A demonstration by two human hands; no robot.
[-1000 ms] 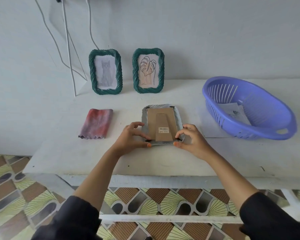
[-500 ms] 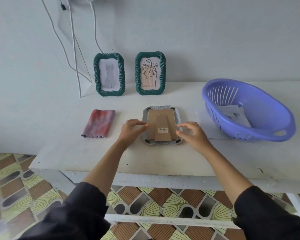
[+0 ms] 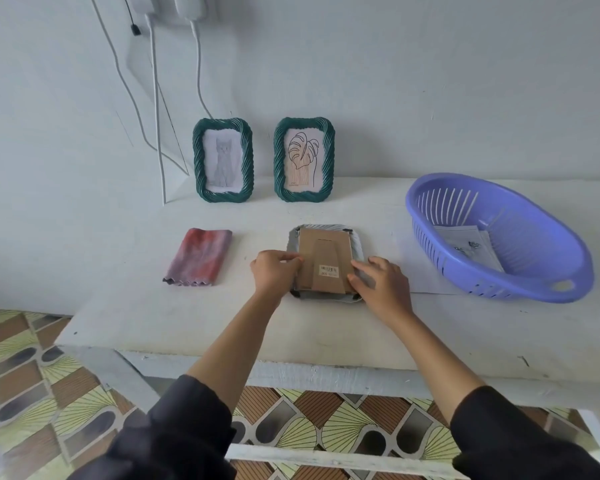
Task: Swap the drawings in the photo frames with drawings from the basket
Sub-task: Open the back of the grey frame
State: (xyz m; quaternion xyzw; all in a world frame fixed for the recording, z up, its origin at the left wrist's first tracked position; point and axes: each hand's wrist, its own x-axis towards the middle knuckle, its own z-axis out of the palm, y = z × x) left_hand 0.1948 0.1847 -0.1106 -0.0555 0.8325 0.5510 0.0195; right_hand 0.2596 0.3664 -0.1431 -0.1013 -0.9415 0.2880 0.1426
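Face-down frame (image 3: 358, 245) at centre, long axis up-down. Left hand (image 3: 274, 271) pinches the left edge of the backing (image 3: 307, 258); right hand (image 3: 381, 284) rests loose-fingered on its right edge.

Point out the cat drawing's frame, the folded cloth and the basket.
cat frame (image 3: 198, 161), head view, left border.
folded cloth (image 3: 199, 257), head view, its middle.
basket (image 3: 513, 289), head view, near rim.

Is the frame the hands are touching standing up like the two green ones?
No, the frame lies flat on the table, brown cardboard back up, with the left hand and right hand at its sides.
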